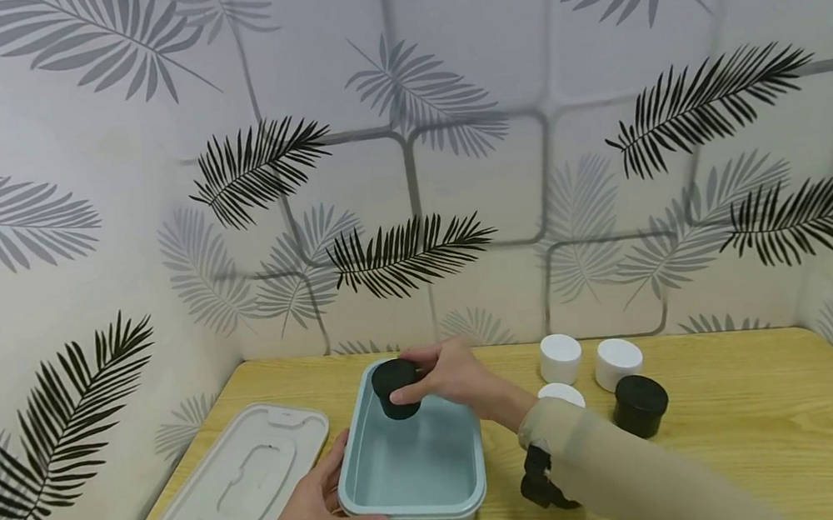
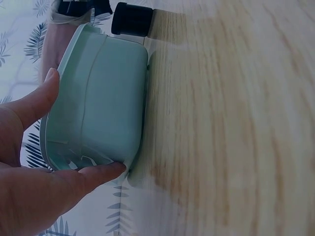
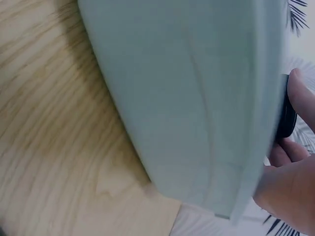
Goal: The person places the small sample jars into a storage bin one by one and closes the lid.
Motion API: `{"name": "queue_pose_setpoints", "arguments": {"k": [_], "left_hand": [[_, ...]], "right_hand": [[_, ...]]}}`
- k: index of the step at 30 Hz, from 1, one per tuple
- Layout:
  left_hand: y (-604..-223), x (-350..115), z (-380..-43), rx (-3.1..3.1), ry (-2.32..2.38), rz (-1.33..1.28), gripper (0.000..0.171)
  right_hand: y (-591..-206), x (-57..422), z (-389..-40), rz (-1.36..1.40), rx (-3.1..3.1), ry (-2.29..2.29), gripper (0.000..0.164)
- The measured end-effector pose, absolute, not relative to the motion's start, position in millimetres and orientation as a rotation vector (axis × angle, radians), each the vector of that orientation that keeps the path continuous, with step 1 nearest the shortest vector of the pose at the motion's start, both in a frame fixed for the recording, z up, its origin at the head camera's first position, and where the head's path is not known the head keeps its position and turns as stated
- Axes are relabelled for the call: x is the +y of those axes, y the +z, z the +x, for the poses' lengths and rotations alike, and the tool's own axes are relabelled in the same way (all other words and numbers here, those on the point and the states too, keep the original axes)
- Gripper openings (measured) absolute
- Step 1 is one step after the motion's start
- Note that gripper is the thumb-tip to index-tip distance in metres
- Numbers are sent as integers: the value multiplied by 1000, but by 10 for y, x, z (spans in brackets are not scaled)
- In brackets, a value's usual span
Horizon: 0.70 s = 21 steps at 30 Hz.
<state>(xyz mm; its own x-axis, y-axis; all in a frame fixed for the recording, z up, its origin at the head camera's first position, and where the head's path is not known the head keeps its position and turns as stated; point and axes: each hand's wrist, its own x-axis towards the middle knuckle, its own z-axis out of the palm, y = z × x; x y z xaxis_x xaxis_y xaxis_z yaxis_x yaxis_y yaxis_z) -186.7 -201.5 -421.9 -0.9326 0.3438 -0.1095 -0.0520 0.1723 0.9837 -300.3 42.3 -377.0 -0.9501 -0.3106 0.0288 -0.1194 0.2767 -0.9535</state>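
A light blue-green rectangular plastic container [image 1: 417, 469] stands uncovered on the table. My left hand [image 1: 315, 504] holds its near left corner, thumb along the front and fingers against the left side; the left wrist view shows the thumb [image 2: 42, 96] by the rim. Over the container's far left end, my right hand [image 1: 454, 378] grips a small round black jar [image 1: 396, 389] between thumb and fingers. Whether that jar touches the container's floor I cannot tell. In the right wrist view the container's wall hides most of the black jar [image 3: 286, 110].
Left of the container lies a flat translucent lid [image 1: 250, 485]. To the right stand white round jars [image 1: 560, 358], [image 1: 618, 363] and another white jar [image 1: 561, 395] partly behind the right forearm, plus a second black jar [image 1: 640, 404]. A patterned wall [image 1: 481, 304] bounds the wooden table [image 1: 763, 419].
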Motion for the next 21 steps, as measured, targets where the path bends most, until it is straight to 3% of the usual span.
{"name": "queue_pose_setpoints", "arguments": {"k": [21], "left_hand": [[-4204, -2036, -1857, 2135, 1820, 301, 116]], "right_hand": [[-3932, 190, -3003, -159, 2449, -1734, 68]]}}
